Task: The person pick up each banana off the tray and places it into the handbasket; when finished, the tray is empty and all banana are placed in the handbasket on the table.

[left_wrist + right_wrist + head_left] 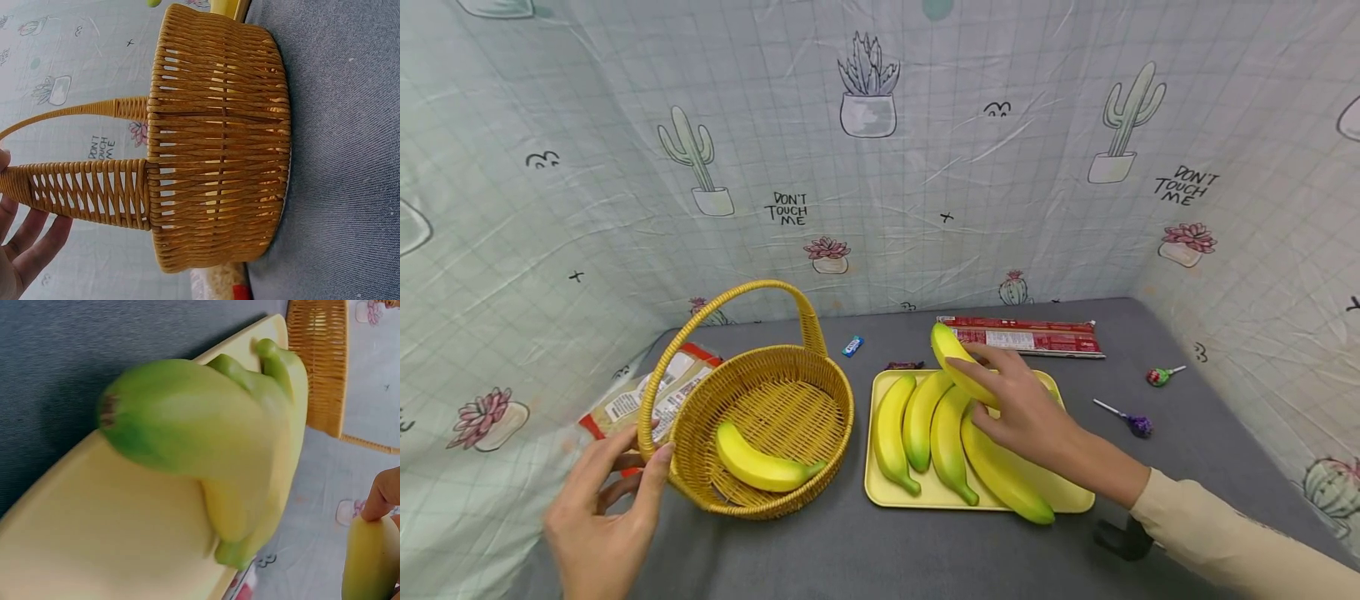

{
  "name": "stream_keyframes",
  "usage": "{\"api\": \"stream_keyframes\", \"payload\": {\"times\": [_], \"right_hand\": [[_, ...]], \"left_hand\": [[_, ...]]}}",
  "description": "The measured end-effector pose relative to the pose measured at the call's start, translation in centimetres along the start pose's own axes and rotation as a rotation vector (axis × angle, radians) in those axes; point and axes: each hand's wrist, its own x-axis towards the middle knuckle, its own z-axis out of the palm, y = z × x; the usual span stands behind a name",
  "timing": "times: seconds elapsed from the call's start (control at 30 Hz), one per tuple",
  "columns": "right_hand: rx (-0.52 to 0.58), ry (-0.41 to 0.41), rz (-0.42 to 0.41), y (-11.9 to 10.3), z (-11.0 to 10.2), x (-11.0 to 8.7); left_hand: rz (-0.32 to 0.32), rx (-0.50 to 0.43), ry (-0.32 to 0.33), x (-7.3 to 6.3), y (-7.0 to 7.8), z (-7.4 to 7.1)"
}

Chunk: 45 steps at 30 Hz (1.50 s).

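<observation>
My left hand (602, 517) pinches the lower left part of the handle of a yellow wicker basket (786, 408), thumb on one side and fingers on the other. One banana (763, 468) lies inside the basket. In the left wrist view the basket's woven wall (219, 144) stands on the grey cloth. Over the pale yellow tray (1071, 498), my right hand (1030, 408) holds a banana (950, 348) raised above the others. Several bananas (891, 433) lie side by side on the tray, one (181, 419) sticking out over its near edge.
A red-edged packet (677, 379) lies behind the basket's left side. Behind the tray are a long red package (1030, 337), a small dark red wrapper (904, 365) and a small blue wrapped piece (853, 346). Two lollipops, green-red (1159, 377) and purple (1138, 426), lie at right.
</observation>
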Motion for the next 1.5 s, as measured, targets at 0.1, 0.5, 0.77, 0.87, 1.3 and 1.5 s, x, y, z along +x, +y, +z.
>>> {"api": "stream_keyframes", "payload": {"times": [0.1, 0.5, 0.77, 0.87, 1.3, 1.5], "right_hand": [[0.015, -0.001, -0.01, -0.6, -0.1, 0.7], [0.074, -0.015, -0.064, -2.1, 0.4, 3.2], [0.105, -0.048, -0.092, -3.8, 1.2, 5.1], [0.11, -0.065, -0.11, -4.6, 1.5, 5.9], [0.189, -0.127, -0.171, -7.8, 3.1, 8.5], [0.195, -0.133, -0.225, -8.6, 4.1, 9.5]], "left_hand": [[-0.001, 0.006, 0.004, 0.0, -0.1, 0.0], [-0.019, 0.032, 0.015, -0.2, -0.3, 0.1], [0.008, 0.022, 0.006, 0.1, -0.3, -0.1], [0.006, 0.016, 0.012, 0.0, -0.4, -0.1], [0.001, 0.014, 0.008, 0.0, -0.5, -0.2], [0.008, 0.007, -0.005, 0.2, -0.3, -0.1]]}}
